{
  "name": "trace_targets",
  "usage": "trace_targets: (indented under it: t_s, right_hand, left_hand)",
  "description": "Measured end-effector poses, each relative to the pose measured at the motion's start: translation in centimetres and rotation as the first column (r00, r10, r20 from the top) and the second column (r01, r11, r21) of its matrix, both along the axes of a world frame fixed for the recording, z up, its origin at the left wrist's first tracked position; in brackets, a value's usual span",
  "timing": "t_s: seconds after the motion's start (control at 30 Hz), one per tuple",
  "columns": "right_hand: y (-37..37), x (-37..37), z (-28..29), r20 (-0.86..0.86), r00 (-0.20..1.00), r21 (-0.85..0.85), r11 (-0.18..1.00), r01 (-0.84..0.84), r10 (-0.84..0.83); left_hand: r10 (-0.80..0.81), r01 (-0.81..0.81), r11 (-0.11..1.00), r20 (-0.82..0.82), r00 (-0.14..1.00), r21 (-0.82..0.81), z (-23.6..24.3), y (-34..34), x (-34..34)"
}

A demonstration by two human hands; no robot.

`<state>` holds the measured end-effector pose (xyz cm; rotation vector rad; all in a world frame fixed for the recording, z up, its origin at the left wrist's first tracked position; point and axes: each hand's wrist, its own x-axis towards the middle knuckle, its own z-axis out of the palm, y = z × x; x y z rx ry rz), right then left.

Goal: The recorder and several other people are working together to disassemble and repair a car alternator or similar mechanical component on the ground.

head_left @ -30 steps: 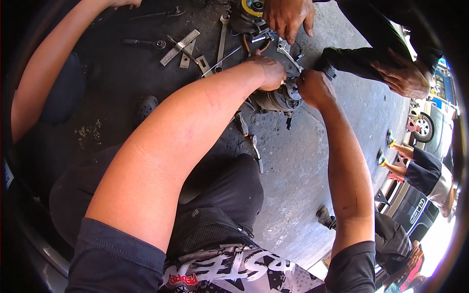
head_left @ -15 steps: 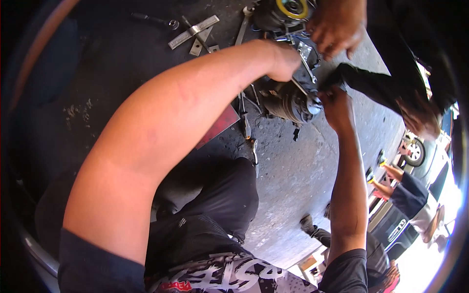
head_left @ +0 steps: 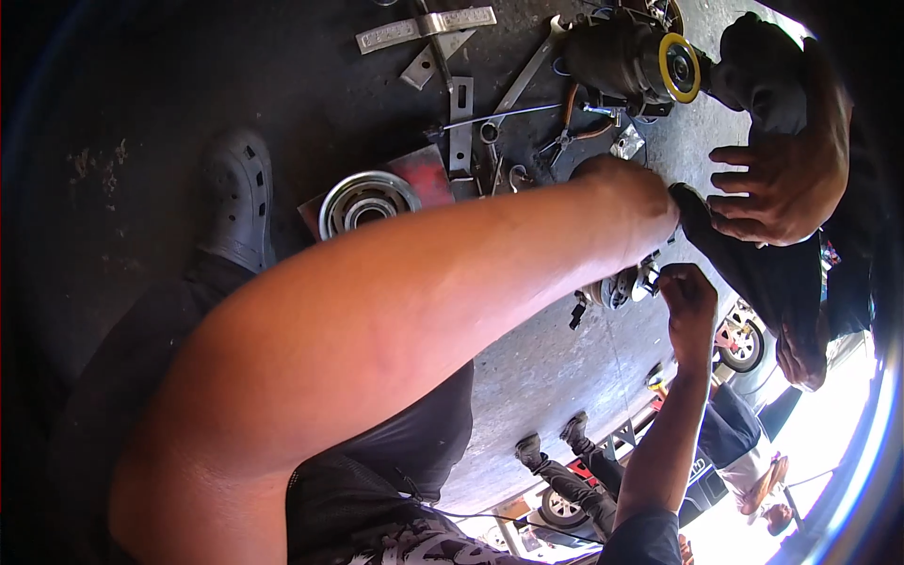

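My left hand [head_left: 626, 188] reaches forward over a car air-conditioning compressor [head_left: 614, 290] lying on the floor. The hand's back and my forearm hide its fingers and much of the compressor. Just to the right, my right hand [head_left: 694, 297] has its fingers curled at the compressor's bright front end. Whatever sits between those fingertips is too small and shaded to make out. Beyond my left hand lies a second compressor [head_left: 621, 66] with a yellow ring on its face.
A ring-shaped pulley [head_left: 353, 209] rests on a red plate [head_left: 428, 174]. Farther off are a combination wrench [head_left: 523, 85], orange-handled pliers [head_left: 568, 122] and a slotted metal bar [head_left: 460, 127]. A co-worker's spread hand [head_left: 782, 188] hangs at the right. More people and vehicles stand behind.
My view has shifted, bringing the pulley and a grey clog into sight. My left forearm now covers more of the compressor, and the rod seen by my left hand is hidden. The co-worker's hand appears farther right.
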<state>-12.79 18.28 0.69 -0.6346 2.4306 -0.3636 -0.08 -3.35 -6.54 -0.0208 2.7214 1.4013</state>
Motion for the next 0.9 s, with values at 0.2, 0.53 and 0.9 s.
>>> trace_targets:
  t_s: [0.2,0.53,0.9]
  right_hand:
    - [0.3,1.4,-0.6,-0.020,1.000,-0.087,0.996,0.009,-0.010]
    - [-0.1,3.3,-0.9,-0.304,0.953,-0.003,1.000,0.008,-0.009]
    - [-1.1,3.2,-0.5,-0.275,0.960,0.078,0.993,0.083,-0.059]
  left_hand:
    - [0.087,-0.083,0.992,-0.040,0.995,0.095,-1.2,2.4,3.5]
    - [0.277,-0.250,0.935,-0.075,0.958,0.252,-1.1,3.8,5.1]
    - [0.170,-0.161,0.952,-0.013,0.985,0.261,-1.5,2.4,3.4]
